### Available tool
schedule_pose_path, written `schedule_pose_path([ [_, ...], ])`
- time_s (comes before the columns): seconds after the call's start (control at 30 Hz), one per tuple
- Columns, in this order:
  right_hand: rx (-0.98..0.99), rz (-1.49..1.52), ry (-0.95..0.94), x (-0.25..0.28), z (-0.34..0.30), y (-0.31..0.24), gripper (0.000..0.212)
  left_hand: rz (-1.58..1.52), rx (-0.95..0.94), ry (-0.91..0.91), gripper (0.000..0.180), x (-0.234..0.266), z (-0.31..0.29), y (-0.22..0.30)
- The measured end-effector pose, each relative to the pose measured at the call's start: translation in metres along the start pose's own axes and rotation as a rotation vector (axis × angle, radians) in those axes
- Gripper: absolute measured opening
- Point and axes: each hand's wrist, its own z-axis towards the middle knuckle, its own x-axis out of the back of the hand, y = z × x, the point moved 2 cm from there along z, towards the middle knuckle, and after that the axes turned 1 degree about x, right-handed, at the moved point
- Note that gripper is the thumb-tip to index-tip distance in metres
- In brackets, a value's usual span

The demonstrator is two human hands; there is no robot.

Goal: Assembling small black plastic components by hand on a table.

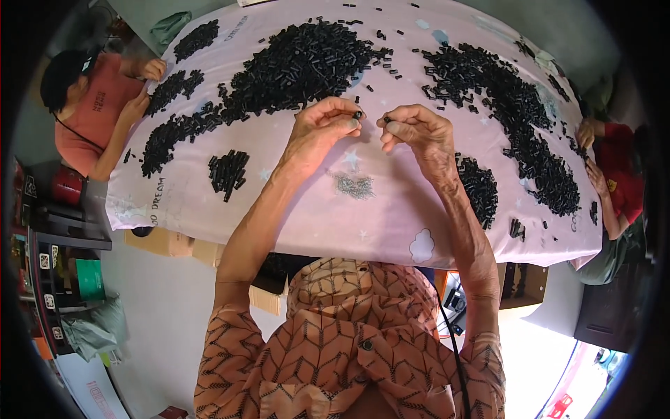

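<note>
One black piece [358,115] is pinched in the left grip [326,127]; the narrow right grip [421,131] half-hides something dark [387,119]. Pink cloth [356,230] stretches to the near edge.

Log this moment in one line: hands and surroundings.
left hand: pinching black piece | right hand: pinching dark bit | silvery pile: on pink cloth, between forearms | large black heap: beyond left hand
</note>
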Motion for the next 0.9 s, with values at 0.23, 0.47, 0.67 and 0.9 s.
schedule_pose_path([
  [0.23,-0.063,-0.087,0.037,-0.013,0.010,-0.008,0.012,-0.133,-0.014,-0.068,0.017,-0.003,0.001,-0.004],
  [0.47,-0.088,-0.200,0.153,-0.010,0.008,-0.002,0.015,-0.006,-0.007,-0.010,0.018,-0.008,-0.001,0.002],
  [0.67,-0.069,-0.054,0.129,-0.006,0.004,-0.004,0.010,0.045,0.015,0.036,0.018,-0.010,-0.003,0.004],
  [0.9,0.011,-0.067,0.006,-0.011,-0.001,-0.012,0.014,-0.005,-0.016,-0.012,0.019,-0.016,-0.005,0.005],
])
